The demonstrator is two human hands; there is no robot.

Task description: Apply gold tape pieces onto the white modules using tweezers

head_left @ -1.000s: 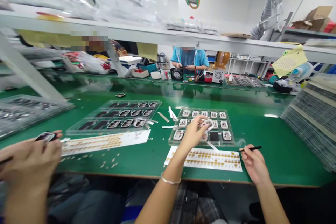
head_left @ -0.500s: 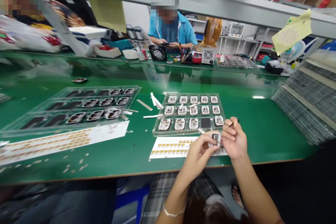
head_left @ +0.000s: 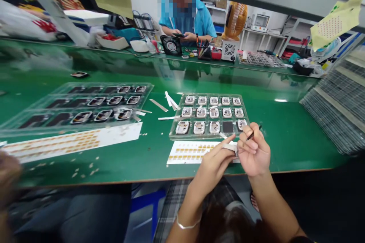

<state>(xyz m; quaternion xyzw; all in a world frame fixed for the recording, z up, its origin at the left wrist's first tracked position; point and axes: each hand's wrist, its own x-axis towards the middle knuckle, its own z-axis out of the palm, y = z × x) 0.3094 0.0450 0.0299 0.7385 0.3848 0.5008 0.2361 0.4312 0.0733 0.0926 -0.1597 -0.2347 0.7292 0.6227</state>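
Above the front edge of the bench, my left hand (head_left: 212, 165) is closed on a small rounded-square watch case (head_left: 229, 147), seen nearly edge-on. Close beside it, the curled fingers of my right hand (head_left: 256, 155) hold a slim black tool (head_left: 253, 133); its exact kind is unclear. Fingertips of this hand meet the watch case's right side and partly hide it. Behind both hands lies a clear tray (head_left: 182, 136) with rows of similar cases and one dark vacant pocket (head_left: 227, 127). Partly under my left hand is a white sheet of yellow stickers (head_left: 186, 155).
At left lie a second clear tray (head_left: 25, 130) and another sticker sheet (head_left: 119, 136). Paper strips (head_left: 169, 99) sit between the trays. Stacked trays (head_left: 333, 106) rise at right. A co-worker's blurred hand (head_left: 8, 171) is at far left; another person (head_left: 205, 19) sits opposite.
My left hand has tilted the watch case from facing me to nearly edge-on. The head view has shifted slightly. A co-worker's hand has come into view at far left.
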